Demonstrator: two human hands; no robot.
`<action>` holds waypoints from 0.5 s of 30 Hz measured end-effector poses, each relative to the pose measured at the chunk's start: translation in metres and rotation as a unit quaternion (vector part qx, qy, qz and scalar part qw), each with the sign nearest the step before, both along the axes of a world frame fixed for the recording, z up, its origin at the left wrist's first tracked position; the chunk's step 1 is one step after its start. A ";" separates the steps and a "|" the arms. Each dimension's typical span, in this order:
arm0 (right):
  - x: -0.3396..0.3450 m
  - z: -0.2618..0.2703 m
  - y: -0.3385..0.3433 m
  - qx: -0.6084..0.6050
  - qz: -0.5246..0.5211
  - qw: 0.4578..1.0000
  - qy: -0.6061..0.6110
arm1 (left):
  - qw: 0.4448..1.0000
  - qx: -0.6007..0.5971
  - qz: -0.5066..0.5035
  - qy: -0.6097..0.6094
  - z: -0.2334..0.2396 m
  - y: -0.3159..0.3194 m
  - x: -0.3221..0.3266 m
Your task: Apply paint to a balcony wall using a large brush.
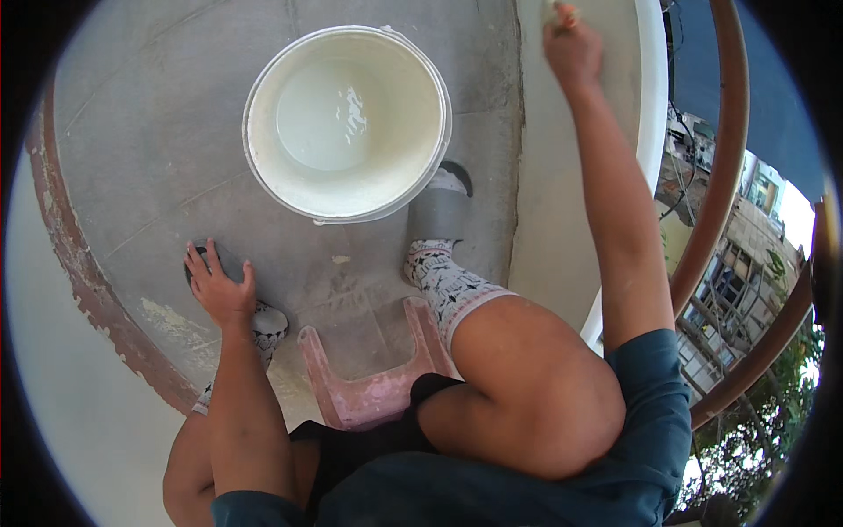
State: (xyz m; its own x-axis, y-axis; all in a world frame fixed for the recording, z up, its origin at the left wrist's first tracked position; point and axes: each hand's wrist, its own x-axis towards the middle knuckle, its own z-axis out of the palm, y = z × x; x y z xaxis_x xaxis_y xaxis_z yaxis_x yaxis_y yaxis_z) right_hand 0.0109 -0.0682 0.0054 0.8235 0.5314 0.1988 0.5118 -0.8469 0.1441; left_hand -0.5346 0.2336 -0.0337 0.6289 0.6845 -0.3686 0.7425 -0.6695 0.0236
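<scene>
My right hand (574, 53) is stretched out to the top right, closed around a small orange-handled tool (566, 14) beside the low pale wall (560, 171). The tool is blurred and its far end is cut off, so its kind cannot be told. My left hand (222, 283) is empty, fingers spread, above my grey slipper at the left. Between the two hands and farther forward stands a white plastic bucket (263, 168) with pale, watery liquid (323, 122) low inside it. My other slipper (438, 214) is close to the bucket's near side.
A worn pink plastic stool (369, 395) is under me. Brown metal railings (731, 132) curve past the wall's white edge (652, 85) on the right, with buildings and trees beyond. A peeling brown band (85, 277) runs along the foot of the left wall. The floor (171, 132) is grey.
</scene>
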 end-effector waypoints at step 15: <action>0.012 0.041 0.058 0.128 0.015 0.990 0.057 | 1.000 0.001 0.007 0.009 0.003 0.000 -0.005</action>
State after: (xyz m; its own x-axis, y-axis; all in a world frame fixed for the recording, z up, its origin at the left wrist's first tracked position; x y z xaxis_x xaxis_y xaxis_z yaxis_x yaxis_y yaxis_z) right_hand 0.0234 -0.0102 0.0465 0.8333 0.4998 0.2362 0.5374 -0.8326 -0.1341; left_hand -0.5400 0.2331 -0.0307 0.6126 0.6943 -0.3776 0.7522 -0.6589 0.0090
